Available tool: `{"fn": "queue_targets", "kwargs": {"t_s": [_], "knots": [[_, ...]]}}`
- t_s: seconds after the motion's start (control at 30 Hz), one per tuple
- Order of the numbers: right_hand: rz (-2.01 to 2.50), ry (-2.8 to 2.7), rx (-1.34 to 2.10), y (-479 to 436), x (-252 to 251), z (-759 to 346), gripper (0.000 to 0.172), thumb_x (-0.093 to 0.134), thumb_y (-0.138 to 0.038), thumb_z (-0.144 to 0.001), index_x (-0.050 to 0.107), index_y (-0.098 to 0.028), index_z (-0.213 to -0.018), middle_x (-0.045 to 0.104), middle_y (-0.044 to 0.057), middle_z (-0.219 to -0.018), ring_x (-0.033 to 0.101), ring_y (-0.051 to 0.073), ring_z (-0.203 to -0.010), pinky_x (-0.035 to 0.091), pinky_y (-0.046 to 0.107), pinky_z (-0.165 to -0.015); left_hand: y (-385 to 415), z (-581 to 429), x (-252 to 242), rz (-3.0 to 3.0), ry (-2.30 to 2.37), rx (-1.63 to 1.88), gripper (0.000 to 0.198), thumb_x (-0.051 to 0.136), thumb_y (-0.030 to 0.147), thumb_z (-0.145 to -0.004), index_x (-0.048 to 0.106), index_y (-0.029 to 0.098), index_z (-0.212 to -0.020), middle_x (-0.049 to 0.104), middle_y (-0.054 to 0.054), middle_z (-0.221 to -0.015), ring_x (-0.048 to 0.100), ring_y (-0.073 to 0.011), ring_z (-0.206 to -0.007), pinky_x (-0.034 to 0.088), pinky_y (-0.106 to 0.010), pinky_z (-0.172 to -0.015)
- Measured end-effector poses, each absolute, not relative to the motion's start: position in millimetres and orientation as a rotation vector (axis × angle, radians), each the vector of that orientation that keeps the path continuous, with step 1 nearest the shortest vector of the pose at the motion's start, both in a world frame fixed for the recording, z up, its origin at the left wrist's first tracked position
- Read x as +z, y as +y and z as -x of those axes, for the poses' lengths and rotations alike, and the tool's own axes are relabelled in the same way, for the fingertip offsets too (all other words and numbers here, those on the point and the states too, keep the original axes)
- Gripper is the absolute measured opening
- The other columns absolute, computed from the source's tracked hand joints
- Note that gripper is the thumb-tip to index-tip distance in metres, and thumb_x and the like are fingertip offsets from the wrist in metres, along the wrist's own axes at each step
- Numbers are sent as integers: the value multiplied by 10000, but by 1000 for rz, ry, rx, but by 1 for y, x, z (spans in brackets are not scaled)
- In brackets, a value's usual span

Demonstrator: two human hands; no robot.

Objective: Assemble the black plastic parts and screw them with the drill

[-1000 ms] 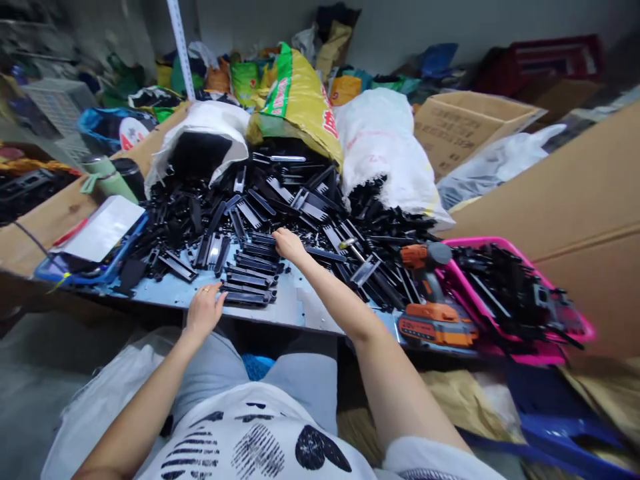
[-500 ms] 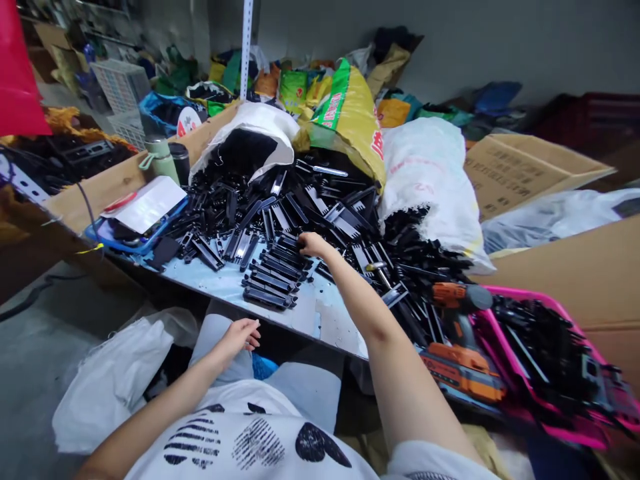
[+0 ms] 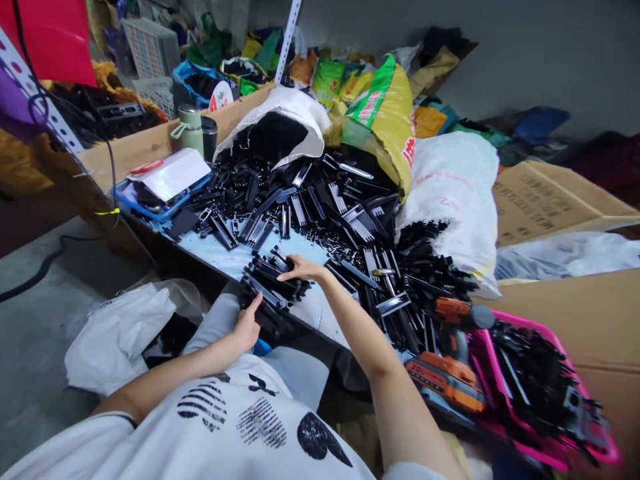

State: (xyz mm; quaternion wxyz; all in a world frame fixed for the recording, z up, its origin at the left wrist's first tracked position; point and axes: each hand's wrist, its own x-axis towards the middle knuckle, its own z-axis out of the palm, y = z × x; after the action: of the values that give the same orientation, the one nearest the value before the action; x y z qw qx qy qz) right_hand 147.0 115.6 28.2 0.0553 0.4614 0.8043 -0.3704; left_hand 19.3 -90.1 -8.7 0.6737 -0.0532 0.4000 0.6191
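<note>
A bunched row of long black plastic parts (image 3: 267, 283) lies at the front edge of the worktable, its near end tilted over the edge and blurred. My left hand (image 3: 249, 327) grips the near end, thumb on top and the other fingers hidden beneath. At the far right side of the same bunch, my right hand (image 3: 304, 268) has its thumb and forefinger around the parts. Small screws (image 3: 345, 252) are strewn to the right, below a large heap of similar black parts (image 3: 285, 200).
White sacks (image 3: 450, 200) and a yellow sack (image 3: 387, 127) spill parts behind. An orange cordless drill (image 3: 447, 377) and a pink basket (image 3: 545, 327) stand at right. At left are a blue tray (image 3: 165, 212), a green flask (image 3: 190, 130) and a hanging cable (image 3: 111, 167).
The row of black parts has been bunched and drawn to the table edge. My left hand has risen from my lap onto it; my right hand has come nearer. The view has shifted.
</note>
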Motion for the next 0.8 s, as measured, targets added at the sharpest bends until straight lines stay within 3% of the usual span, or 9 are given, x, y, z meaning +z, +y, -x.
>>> {"fn": "queue_targets", "kwargs": {"t_s": [0.17,0.3,0.5,0.67,0.8], "knots": [[-1346,2351,-1403,75,36,-137,995,819,-531,-486,399,-179,-1316,642,33,-917,602,186,-794,501,316,-736,-103,-24,-7,148,781,1493,422,722,341,-725,609,214,-1112,647,-69,-1164,576,-238,-1137,457,-394,-997],[-1330,2305,-1573,72,40,-128,804,807,-489,-535,483,-174,-1200,640,41,-976,601,201,-879,495,313,-778,-105,-22,-4,175,751,1564,539,789,331,-644,592,210,-1131,635,-72,-1188,570,-248,-1145,452,-406,-1003],[-1150,2358,-1620,60,52,-110,770,799,-477,-555,495,-183,-1198,629,47,-1073,590,222,-968,476,346,-866,-113,-2,-3,239,741,1617,507,831,317,-572,628,212,-1025,651,-70,-1159,580,-264,-1122,459,-415,-984],[-945,2512,-1560,15,49,-46,823,820,-498,-502,528,-201,-1211,616,41,-1122,577,232,-1009,451,354,-914,-165,55,-7,281,899,1566,413,733,431,-668,636,176,-978,700,-93,-1007,625,-291,-1028,496,-451,-918],[-923,2269,-1600,-37,8,42,752,801,-564,-486,616,-184,-1107,672,38,-986,622,212,-894,499,316,-804,-227,139,-31,262,1188,1382,480,546,609,-763,643,174,-939,705,-114,-919,662,-290,-897,539,-449,-789]]}}
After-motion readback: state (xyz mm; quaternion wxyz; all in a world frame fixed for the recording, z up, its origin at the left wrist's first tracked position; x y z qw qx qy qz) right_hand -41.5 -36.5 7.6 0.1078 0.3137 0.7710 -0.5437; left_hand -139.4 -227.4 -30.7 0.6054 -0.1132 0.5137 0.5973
